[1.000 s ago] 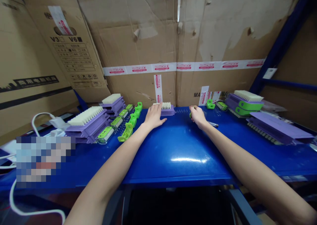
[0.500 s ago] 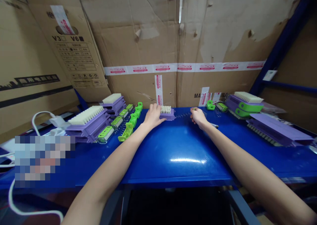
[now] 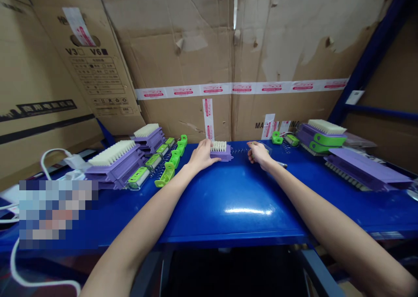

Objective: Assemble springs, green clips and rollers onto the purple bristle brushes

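My left hand (image 3: 201, 154) is closed around the left end of a small purple brush with white bristles (image 3: 221, 150), which lies at the back of the blue table (image 3: 235, 192). My right hand (image 3: 260, 153) rests a little to the right, fingers curled over something small that I cannot make out. A thin metal spring (image 3: 241, 150) lies on the table between the brush and my right hand. A pen-like object (image 3: 281, 163) pokes out from under my right wrist.
Stacks of purple brushes (image 3: 117, 160) and a row of green clips (image 3: 170, 163) sit at the left. More purple brushes with green parts (image 3: 323, 136) and a flat purple piece (image 3: 367, 170) lie at the right. Cardboard walls (image 3: 209, 62) close off the back. A white cable (image 3: 48, 157) runs along the left edge.
My left hand went from lying flat beside the brush to gripping its left end and drawing it slightly nearer. My right hand shifted a little left.
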`<act>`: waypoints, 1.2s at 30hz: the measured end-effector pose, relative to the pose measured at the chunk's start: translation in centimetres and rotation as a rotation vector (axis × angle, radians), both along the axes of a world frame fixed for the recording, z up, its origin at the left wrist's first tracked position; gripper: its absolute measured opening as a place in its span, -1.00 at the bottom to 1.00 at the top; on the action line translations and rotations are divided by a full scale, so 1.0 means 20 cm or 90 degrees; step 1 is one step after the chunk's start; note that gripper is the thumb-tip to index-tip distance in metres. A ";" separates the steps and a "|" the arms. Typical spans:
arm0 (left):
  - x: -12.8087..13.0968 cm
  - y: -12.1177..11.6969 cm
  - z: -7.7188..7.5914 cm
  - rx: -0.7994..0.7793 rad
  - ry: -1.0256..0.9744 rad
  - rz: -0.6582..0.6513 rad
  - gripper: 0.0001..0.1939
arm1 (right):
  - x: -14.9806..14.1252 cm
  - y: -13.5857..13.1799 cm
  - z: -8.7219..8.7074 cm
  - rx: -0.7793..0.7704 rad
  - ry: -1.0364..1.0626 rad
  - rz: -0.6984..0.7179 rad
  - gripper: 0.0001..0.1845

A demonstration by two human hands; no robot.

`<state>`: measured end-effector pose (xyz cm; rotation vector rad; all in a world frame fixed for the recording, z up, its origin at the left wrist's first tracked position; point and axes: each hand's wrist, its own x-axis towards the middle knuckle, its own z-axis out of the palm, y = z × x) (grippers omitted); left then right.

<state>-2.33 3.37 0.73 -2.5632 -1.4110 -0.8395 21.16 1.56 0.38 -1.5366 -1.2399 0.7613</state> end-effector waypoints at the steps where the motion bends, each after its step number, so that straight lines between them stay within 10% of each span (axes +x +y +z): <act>1: 0.00 0.00 0.01 0.004 0.007 0.007 -0.46 | -0.01 -0.01 0.00 -0.020 0.027 0.020 -0.66; 8: 0.03 -0.05 0.07 0.049 0.122 0.036 -0.10 | -0.04 -0.03 0.03 -0.070 0.062 0.080 -0.68; 19: 0.03 -0.08 0.10 -0.032 0.156 0.086 -0.18 | -0.04 -0.03 0.03 -0.037 0.117 0.108 -0.67; 26: 0.05 -0.05 0.03 0.122 0.060 -0.009 -0.28 | -0.05 -0.03 0.04 0.119 0.222 0.092 -0.64; 36: 0.10 -0.07 -0.03 0.176 0.010 -0.060 -0.30 | -0.07 0.02 -0.04 0.327 -0.030 0.045 -0.46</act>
